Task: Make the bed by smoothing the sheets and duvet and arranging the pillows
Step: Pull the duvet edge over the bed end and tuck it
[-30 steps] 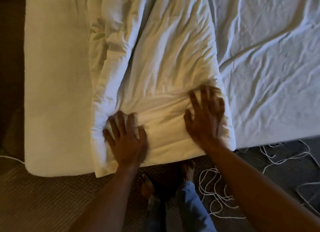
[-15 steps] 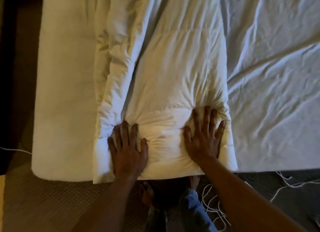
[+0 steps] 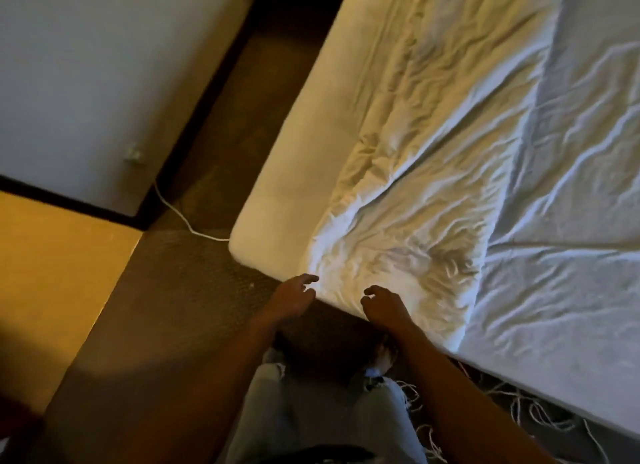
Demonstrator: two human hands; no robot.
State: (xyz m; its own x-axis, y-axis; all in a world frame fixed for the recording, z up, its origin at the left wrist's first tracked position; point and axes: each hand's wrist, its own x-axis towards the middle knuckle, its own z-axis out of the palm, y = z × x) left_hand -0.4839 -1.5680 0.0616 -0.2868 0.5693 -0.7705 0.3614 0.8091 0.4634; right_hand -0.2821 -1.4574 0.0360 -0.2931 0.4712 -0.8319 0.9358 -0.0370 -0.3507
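Two hands hang at the near edge of the bed, and both hold nothing. The left hand (image 3: 292,295) is over the dark floor (image 3: 166,308), just beside the corner of the duvet (image 3: 408,228). Its fingers are loosely bent and spread, and the tips reach toward the white cloth. I cannot tell if they touch it. The right hand (image 3: 384,306) is at the edge of the duvet, with its fingers curled down a little. I cannot tell if it rests on the cloth or floats just above it.

The duvet is folded into a long, puffy strip with lots of wrinkles. It runs up the bed, away from the hands. On its left is a bare part of the mattress (image 3: 277,200). On its right lies the crumpled sheet (image 3: 568,242).

Below the hands are the person's legs in pale jeans (image 3: 311,415) and one bare foot (image 3: 382,358). Some white cords (image 3: 519,408) lie tangled on the floor by the bed. Another thin cable (image 3: 180,218) runs along the floor from the wall (image 3: 104,58) to the corner of the mattress.
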